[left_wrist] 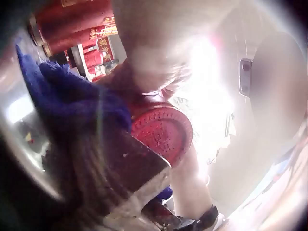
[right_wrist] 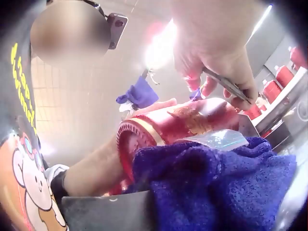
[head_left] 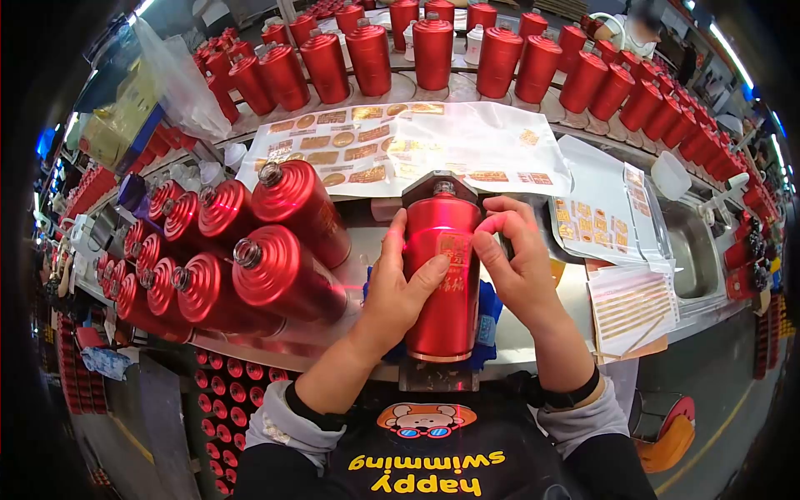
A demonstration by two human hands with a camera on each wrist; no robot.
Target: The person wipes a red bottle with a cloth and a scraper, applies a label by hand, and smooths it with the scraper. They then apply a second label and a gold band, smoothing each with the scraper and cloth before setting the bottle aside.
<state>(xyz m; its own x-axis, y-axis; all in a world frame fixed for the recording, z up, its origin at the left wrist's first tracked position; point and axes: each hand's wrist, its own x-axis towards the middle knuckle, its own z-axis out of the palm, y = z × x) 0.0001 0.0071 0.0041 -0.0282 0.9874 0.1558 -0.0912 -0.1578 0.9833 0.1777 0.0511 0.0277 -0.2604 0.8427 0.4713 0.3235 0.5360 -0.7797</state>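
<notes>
A red metal bottle (head_left: 442, 317) lies neck-away in a metal cradle (head_left: 439, 375) padded with a blue towel (right_wrist: 211, 187), at the bench's front edge. My left hand (head_left: 408, 271) grips the bottle's left side, its thumb pressed across a gold label (head_left: 454, 250) on the bottle's upper face. My right hand (head_left: 490, 237) is at the label's right edge, pinching thin metal tweezers (right_wrist: 226, 84) that show in the right wrist view. The left wrist view shows the bottle's embossed base (left_wrist: 161, 132) next to the towel (left_wrist: 67, 101).
Several red bottles (head_left: 250, 258) lie stacked on their sides to the left. Rows of upright red bottles (head_left: 433, 50) line the back shelf. Sheets of gold stickers (head_left: 350, 142) lie behind the cradle, with more sheets (head_left: 600, 221) and a steel sink (head_left: 692, 250) at the right.
</notes>
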